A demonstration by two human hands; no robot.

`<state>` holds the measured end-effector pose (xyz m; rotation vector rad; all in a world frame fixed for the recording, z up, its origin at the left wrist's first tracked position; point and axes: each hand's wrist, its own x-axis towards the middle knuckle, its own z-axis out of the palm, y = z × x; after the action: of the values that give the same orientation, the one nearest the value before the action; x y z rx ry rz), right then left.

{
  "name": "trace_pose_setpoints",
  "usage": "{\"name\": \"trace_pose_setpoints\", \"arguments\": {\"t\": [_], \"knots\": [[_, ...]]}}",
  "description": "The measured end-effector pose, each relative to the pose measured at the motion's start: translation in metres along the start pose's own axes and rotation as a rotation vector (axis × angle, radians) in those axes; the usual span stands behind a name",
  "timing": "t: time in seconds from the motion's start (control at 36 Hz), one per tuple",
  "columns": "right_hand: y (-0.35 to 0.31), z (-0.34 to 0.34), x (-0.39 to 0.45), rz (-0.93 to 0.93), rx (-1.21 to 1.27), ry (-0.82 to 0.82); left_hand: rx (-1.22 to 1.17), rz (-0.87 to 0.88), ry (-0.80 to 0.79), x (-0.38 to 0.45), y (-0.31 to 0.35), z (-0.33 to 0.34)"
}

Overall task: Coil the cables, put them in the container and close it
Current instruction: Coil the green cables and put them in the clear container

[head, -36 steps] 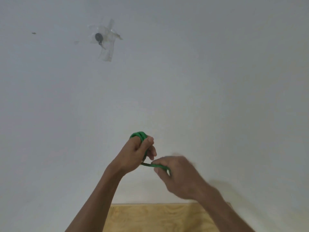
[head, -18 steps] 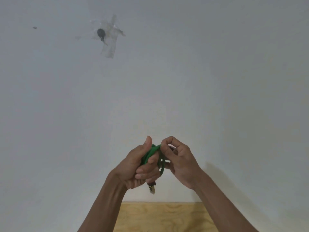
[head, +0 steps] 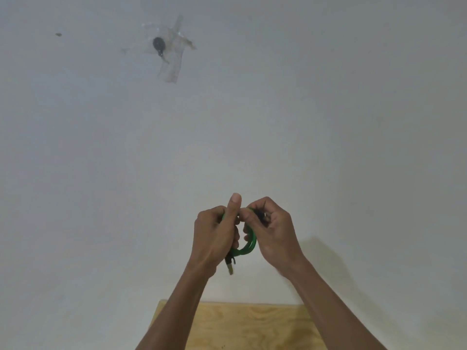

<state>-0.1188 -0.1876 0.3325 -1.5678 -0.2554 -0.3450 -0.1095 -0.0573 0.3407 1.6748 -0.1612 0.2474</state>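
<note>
- The left hand [head: 214, 238] is closed around a green cable [head: 249, 246], and its thumb [head: 233, 205] stands straight up above the fist.
- The fingers of the left hand are curled and pressed together over one side of the coil, so this part of the cable is mostly hidden.
- The right hand [head: 274, 233] is just beside the left hand, and the two hands touch near the top of the coil.
- The fingers of the right hand are bent and pinch the upper part of the cable; a dark piece [head: 260, 215], maybe a plug, shows between them, but it is too small to tell surely.
- The cable is in the air between the two hands, in front of a white wall [head: 328, 122], and it does not touch anything else.
- The visible part of the cable makes a small green loop that curves down on the right side and comes back to the left hand.
- One end of the cable hangs out below the left hand, with a dark sleeve and a pale connector [head: 230, 267] at the tip.
- A wooden surface [head: 252, 327] is at the near bottom edge, under the two forearms and well below the cable.
- Far up on the left of the wall there is a small dark object [head: 159, 44] fixed with clear tape [head: 174, 64].
- A little dark spot [head: 58, 34] is on the wall, further to the left.
</note>
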Motion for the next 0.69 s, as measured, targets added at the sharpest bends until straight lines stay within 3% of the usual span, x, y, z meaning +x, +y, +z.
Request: {"name": "trace_pose_setpoints", "arguments": {"t": [0.11,0.25,0.33,0.56,0.69], "knots": [[0.001,0.01,-0.003,0.024,-0.07,0.026,0.119,0.084,0.173,0.004,-0.005,0.007],[0.001,0.025,-0.015,-0.054,-0.384,0.097,0.166,0.05,0.431,0.009,-0.014,0.009],[-0.001,0.025,-0.018,-0.023,-0.421,0.059,0.165,0.053,0.501,0.009,-0.017,0.009],[-0.002,0.022,-0.011,0.156,-0.123,0.091,0.056,0.085,0.447,0.011,-0.025,0.003],[0.006,0.025,-0.007,0.04,-0.33,0.148,0.027,0.092,0.381,0.009,-0.022,0.001]]}}
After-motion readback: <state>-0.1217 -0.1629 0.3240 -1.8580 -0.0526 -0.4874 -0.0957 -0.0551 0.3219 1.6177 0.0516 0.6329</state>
